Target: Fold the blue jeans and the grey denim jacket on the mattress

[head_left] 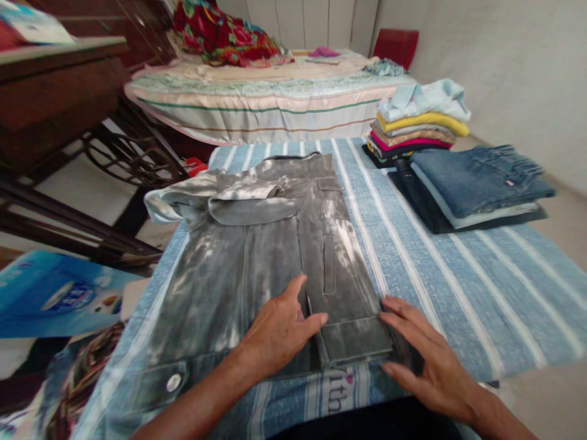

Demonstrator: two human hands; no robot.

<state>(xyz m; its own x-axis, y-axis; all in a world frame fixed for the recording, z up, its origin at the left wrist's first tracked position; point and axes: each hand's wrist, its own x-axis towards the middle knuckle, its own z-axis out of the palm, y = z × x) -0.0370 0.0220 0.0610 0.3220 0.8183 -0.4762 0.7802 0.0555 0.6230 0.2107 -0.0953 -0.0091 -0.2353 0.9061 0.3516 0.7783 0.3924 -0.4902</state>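
One grey jacket (pixel 270 263) is laid out on one striped cloth (pixel 463 287), with one button (pixel 174 383) shown near its lower left corner. Over its front, the left hand (pixel 282 327) is held with thumb and index finger parted, no fabric seen pinched, while at its right edge the right hand (pixel 424 348) is spread, thumb well apart from the fingers, nothing seen gripped. Two stacks of folded clothes, one taller (pixel 415 134) and one topped by blue denim (pixel 481 183), are set beyond.
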